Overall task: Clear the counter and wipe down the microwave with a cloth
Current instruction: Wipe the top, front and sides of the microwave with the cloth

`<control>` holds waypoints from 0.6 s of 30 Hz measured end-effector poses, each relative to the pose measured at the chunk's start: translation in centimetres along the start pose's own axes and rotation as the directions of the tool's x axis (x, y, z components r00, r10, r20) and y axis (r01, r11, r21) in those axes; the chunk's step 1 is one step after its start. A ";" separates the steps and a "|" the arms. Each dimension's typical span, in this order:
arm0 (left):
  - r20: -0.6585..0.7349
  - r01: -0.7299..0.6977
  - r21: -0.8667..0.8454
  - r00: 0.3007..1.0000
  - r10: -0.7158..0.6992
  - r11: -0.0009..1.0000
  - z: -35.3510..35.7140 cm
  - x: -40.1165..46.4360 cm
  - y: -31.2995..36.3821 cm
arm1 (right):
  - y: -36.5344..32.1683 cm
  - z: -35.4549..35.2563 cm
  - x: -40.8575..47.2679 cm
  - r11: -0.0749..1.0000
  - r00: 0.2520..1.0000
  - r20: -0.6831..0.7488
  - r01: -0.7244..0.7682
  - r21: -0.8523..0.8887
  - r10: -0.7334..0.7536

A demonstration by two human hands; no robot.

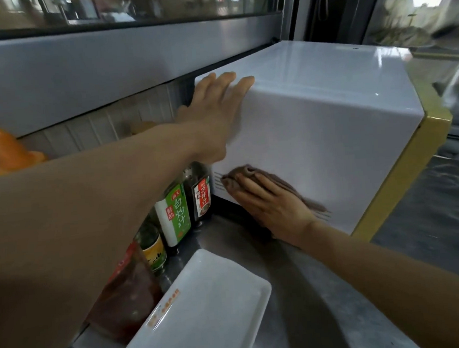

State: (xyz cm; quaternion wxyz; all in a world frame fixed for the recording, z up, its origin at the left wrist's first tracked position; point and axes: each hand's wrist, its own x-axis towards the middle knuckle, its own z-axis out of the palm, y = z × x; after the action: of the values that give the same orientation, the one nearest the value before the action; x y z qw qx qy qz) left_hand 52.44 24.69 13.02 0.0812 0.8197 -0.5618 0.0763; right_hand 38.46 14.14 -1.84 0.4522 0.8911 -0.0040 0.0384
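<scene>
A white microwave (327, 118) with a yellow front frame stands on the steel counter (299, 291), turned so its side panel faces me. My left hand (215, 109) lies flat with straight fingers over the upper rear edge of the microwave. My right hand (271, 206) presses a brown cloth (286, 189) flat against the lower part of the side panel, beside the vent slots. Most of the cloth is hidden under the hand.
Several sauce bottles (175, 213) stand in a row along the left of the counter, close to the microwave's rear corner. A white rectangular tray (205, 311) lies in front of them. An orange object (7, 154) sits on the ledge at left. Glass panes run behind.
</scene>
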 end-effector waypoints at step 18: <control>-0.078 -0.020 -0.082 0.997 0.014 0.996 1.3 0.3 -0.5 | -2.2 1.6 3.5 0.997 0.998 -0.008 0.062 -0.044 -0.063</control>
State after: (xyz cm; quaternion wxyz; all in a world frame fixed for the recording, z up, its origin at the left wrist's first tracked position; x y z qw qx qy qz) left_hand 53.06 24.30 11.80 0.1359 0.8072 -0.5680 0.0855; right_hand 42.16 14.22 -4.27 0.4726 0.8804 0.0253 0.0284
